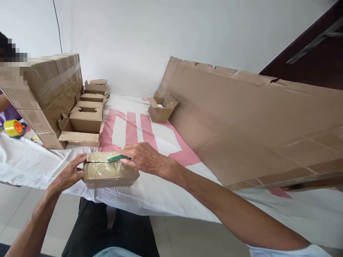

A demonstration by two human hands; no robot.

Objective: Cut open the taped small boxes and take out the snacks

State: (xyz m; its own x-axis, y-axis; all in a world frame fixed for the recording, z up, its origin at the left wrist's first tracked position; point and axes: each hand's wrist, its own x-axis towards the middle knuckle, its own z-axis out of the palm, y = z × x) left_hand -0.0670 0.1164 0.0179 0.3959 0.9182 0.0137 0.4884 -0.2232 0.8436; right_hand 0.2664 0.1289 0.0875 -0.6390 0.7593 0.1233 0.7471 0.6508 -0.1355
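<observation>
A small taped cardboard box (pixel 111 175) sits near the front edge of the cloth-covered table, with shiny clear tape over its top. My left hand (pixel 71 173) grips its left end, thumb and fingers pressed on the side and top corner. Across the top seam lies a slim green utility knife (pixel 118 157), held by my right hand (pixel 143 157). Its ridged handle points left along the seam, and whether a blade is out cannot be made out. The right fingers are closed around its right end.
Several opened small boxes (pixel 87 121) line up at left, against a stacked wall of taped cartons (pixel 53 85). One open box (pixel 160 110) stands farther back beside a large cardboard sheet (pixel 241 128). A yellow tape roll (pixel 12 128) lies far left, near another person's arm (pixel 4 102).
</observation>
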